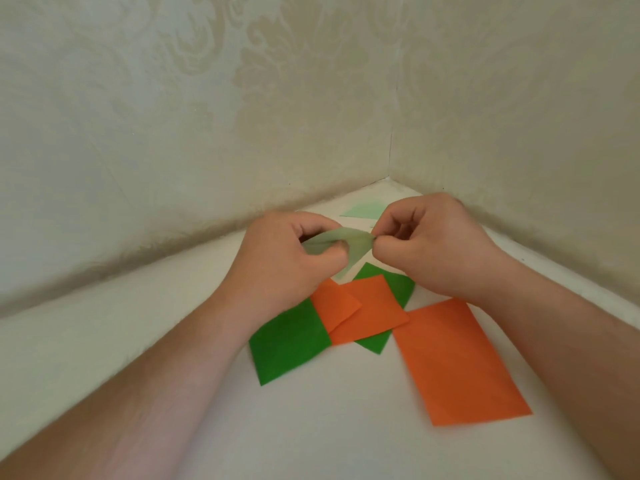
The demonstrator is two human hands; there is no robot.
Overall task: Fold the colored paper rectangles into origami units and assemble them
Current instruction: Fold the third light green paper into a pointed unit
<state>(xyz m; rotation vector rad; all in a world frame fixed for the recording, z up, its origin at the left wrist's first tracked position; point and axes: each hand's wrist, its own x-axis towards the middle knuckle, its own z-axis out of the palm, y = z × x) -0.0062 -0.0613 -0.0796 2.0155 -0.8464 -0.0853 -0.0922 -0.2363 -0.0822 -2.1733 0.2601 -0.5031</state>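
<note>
The left hand (277, 258) and the right hand (426, 244) lift a pale green paper (349, 244) above the white table (329, 410), each pinching 1 end with curled fingers. Under them lie 2 dark green sheets (287, 344) and 3 orange sheets (453, 362).

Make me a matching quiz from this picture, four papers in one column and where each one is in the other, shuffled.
Column one:
1. pale green paper
2. large orange sheet
3. pale green piece
4. dark green sheet

Column two:
A. flat near the wall corner
B. flat under the left forearm
C. pinched by both hands
D. flat alone at the right

Pairs: 1-C, 2-D, 3-A, 4-B
</note>
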